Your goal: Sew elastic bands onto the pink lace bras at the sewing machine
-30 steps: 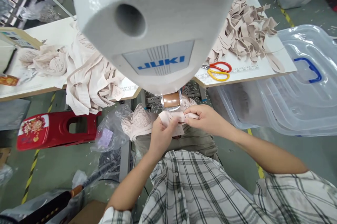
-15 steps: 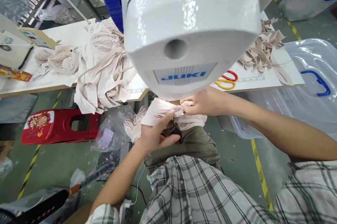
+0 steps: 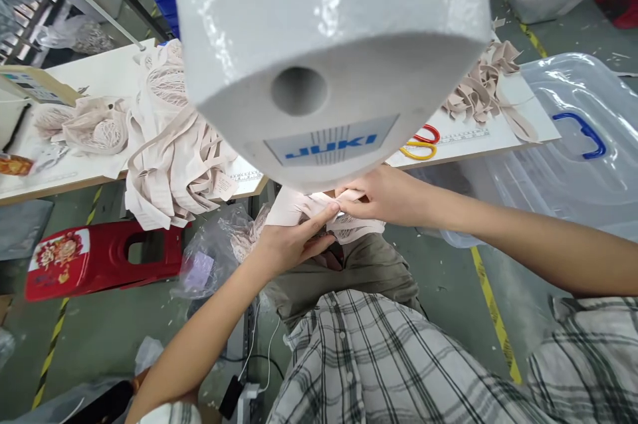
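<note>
A pale pink piece of fabric with lace parts (image 3: 288,207) lies across my lap, just under the head of a white JUKI sewing machine (image 3: 329,98). My left hand (image 3: 294,238) has its thumb and fingers closed on the fabric from the left. From the other side, my right hand (image 3: 371,198) pinches a gathered bit of the same fabric. The fingertips of both hands nearly meet. The machine's head hides the needle area and the far part of the fabric.
Pale lace pieces with straps (image 3: 169,145) heap over the table's left edge. Red and yellow scissors (image 3: 421,150) and fabric strips (image 3: 481,88) lie to the right. A red stool (image 3: 104,254) stands at lower left, a clear plastic bin (image 3: 588,138) at right.
My left hand has closed from a spread pose onto the fabric and come up to my right fingertips. My right hand keeps its pinch. The camera view has shifted slightly.
</note>
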The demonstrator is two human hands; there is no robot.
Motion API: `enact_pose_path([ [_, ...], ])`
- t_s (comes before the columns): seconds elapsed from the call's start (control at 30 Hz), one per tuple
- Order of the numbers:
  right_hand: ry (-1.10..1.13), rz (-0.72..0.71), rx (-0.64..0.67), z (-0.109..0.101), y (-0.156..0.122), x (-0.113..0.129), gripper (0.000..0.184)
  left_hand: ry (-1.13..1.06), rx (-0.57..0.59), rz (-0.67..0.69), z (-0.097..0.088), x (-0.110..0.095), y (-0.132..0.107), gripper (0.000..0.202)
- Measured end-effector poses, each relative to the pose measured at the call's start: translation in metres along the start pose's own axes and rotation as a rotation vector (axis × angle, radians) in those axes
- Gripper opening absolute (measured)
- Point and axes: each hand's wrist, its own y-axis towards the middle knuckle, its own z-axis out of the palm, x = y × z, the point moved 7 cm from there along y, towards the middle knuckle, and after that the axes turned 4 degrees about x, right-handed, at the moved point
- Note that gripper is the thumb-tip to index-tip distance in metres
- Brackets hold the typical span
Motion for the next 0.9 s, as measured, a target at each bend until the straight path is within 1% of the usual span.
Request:
enact_pose_path([
  [0.1,-0.031,-0.079,-0.266,0.000,-0.014,-0.006,0.020,0.025,-0.015,-0.055,0.000,-0.006,-0.003,0.042],
  [0.13,-0.041,-0.102,-0.333,0.000,-0.018,-0.008,0.020,0.034,-0.017,-0.066,0.000,-0.008,-0.003,0.041],
  [0.17,-0.041,-0.119,-0.371,0.002,-0.020,-0.009,0.019,0.056,-0.017,-0.070,0.000,-0.011,-0.003,0.041],
  [0.23,-0.015,-0.137,-0.386,0.003,-0.020,-0.012,0.017,0.150,-0.019,-0.066,0.000,-0.017,-0.002,0.040],
  [0.33,0.026,-0.152,-0.378,0.001,-0.016,-0.012,0.013,0.356,-0.018,-0.066,0.002,-0.025,0.000,0.039],
  [0.43,0.003,-0.183,-0.401,0.000,-0.018,-0.009,0.012,0.511,-0.102,-0.026,0.001,-0.038,0.001,0.037],
  [0.5,-0.068,-0.216,-0.464,0.002,-0.023,-0.007,0.011,0.581,-0.157,0.007,0.000,-0.047,0.001,0.036],
  [0.53,-0.110,-0.251,-0.505,0.003,-0.027,-0.005,0.012,0.606,-0.163,0.016,0.000,-0.049,0.000,0.036],
  [0.6,-0.193,-0.354,-0.584,0.007,-0.035,0.000,0.019,0.615,-0.145,0.019,0.000,-0.049,0.000,0.037],
  [0.67,-0.266,-0.445,-0.643,0.011,-0.041,0.003,0.026,0.559,-0.109,0.025,-0.002,-0.044,-0.002,0.039],
  [0.7,-0.299,-0.466,-0.666,0.011,-0.042,0.004,0.028,0.512,-0.078,0.035,-0.002,-0.040,-0.003,0.040],
  [0.77,-0.346,-0.473,-0.688,0.011,-0.042,0.004,0.029,0.417,0.007,0.070,-0.002,-0.032,-0.004,0.041],
  [0.83,-0.360,-0.449,-0.686,0.011,-0.042,0.005,0.027,0.371,0.081,0.109,-0.002,-0.026,-0.005,0.040],
  [0.9,-0.318,-0.378,-0.671,0.010,-0.042,0.003,0.025,0.401,0.095,0.102,-0.003,-0.024,-0.003,0.040],
])
